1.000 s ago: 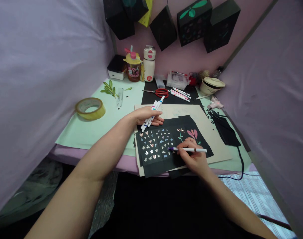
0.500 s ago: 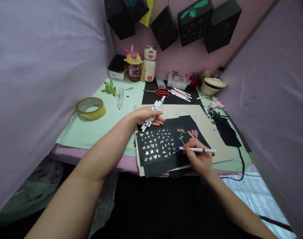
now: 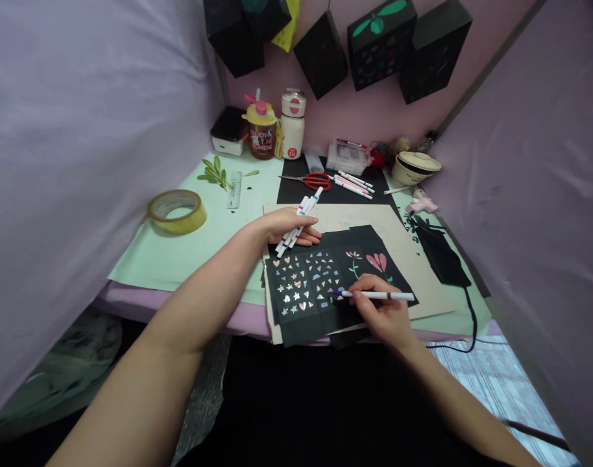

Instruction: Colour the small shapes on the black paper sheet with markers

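Observation:
Several white markers point(image 3: 299, 222) lie across my left hand point(image 3: 294, 227), held under its thumb at the top left of the black paper. My right hand point(image 3: 380, 308) grips a white marker with a purple tip point(image 3: 394, 296), which points left over the small cut-out shapes. The black paper point(image 3: 301, 329) has rows of hearts, stars, triangles and other shapes, with a pink flower point(image 3: 376, 261) and a small pale flower on a green stem at its right. A large beige board point(image 3: 430, 301) lies under the paper.
Yellow tape point(image 3: 176, 212) and a clear ruler point(image 3: 234, 190) are on the left. Red-handled scissors point(image 3: 317, 181) and more markers point(image 3: 352, 185) lie behind the board. A bottle point(image 3: 293, 124) and cup point(image 3: 261, 133) stand at the back. A black pouch point(image 3: 442, 256) is right; black boxes point(image 3: 322, 55) hang above.
My right hand has shifted slightly left with its marker, so the tip is farther left over the shapes and more of the pink flower shows. My left hand stays put.

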`<state>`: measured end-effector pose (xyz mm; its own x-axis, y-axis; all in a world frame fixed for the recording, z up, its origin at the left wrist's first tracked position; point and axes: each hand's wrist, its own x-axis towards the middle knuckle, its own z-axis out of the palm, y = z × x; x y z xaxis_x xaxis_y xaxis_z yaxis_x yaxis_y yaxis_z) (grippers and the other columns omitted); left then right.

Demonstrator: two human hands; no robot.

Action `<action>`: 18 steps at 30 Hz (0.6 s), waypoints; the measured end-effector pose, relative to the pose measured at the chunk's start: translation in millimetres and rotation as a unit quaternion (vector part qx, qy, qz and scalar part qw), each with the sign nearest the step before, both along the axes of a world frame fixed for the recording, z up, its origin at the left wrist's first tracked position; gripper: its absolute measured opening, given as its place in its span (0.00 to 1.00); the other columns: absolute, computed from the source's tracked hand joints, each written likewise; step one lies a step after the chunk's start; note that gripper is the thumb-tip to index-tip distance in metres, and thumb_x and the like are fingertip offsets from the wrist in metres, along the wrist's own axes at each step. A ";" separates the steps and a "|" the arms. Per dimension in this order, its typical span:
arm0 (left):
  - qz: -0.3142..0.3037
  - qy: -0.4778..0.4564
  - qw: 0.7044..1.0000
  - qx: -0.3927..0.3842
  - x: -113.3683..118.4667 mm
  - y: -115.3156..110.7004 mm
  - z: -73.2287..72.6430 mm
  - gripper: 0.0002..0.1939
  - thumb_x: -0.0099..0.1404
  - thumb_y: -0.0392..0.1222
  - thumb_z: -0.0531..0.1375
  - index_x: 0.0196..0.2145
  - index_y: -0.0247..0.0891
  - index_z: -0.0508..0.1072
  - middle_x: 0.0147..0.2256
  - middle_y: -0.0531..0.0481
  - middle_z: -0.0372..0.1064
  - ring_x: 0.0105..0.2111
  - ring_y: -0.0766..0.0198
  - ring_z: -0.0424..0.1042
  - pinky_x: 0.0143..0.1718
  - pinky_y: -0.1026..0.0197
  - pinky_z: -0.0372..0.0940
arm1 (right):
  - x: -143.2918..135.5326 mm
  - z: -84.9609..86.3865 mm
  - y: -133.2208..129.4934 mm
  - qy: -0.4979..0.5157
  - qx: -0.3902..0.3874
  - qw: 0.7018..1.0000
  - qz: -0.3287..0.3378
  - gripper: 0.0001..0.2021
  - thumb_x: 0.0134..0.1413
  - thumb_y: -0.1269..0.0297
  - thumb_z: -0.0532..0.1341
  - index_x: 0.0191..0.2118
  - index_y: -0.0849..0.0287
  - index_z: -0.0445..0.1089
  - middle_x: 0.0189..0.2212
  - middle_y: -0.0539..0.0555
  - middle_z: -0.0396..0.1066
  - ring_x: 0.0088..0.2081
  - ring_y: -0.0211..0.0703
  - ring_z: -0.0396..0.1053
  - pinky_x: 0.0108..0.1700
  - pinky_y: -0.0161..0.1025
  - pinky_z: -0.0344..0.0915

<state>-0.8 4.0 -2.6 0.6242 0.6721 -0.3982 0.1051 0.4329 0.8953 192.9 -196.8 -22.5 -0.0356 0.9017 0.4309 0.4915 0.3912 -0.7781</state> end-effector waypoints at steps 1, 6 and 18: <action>0.000 0.001 1.000 -0.003 0.2 0.0 0.0 0.10 0.63 0.39 0.64 0.40 0.35 0.68 0.34 0.38 0.79 0.36 0.56 0.80 0.39 0.57 0.73 | -2.9 0.4 0.2 -0.005 -0.006 1.000 0.007 0.05 0.56 0.71 0.59 0.31 0.56 0.70 0.25 0.51 0.70 0.31 0.42 0.68 0.34 0.40 0.63; 0.000 0.004 1.000 -0.015 0.9 -0.5 0.4 0.09 0.63 0.40 0.65 0.38 0.35 0.68 0.34 0.39 0.79 0.35 0.57 0.79 0.39 0.58 0.72 | -10.8 -0.7 1.3 -0.019 -0.020 1.000 0.003 0.04 0.55 0.70 0.60 0.34 0.56 0.72 0.28 0.52 0.74 0.34 0.44 0.71 0.38 0.42 0.66; 0.003 0.007 1.000 -0.011 1.0 -2.3 2.9 0.08 0.63 0.39 0.64 0.36 0.35 0.68 0.33 0.38 0.78 0.35 0.57 0.80 0.38 0.58 0.73 | -13.0 -0.4 4.2 -0.052 -0.014 0.999 0.002 0.06 0.59 0.69 0.57 0.36 0.55 0.72 0.27 0.51 0.75 0.34 0.45 0.70 0.43 0.46 0.65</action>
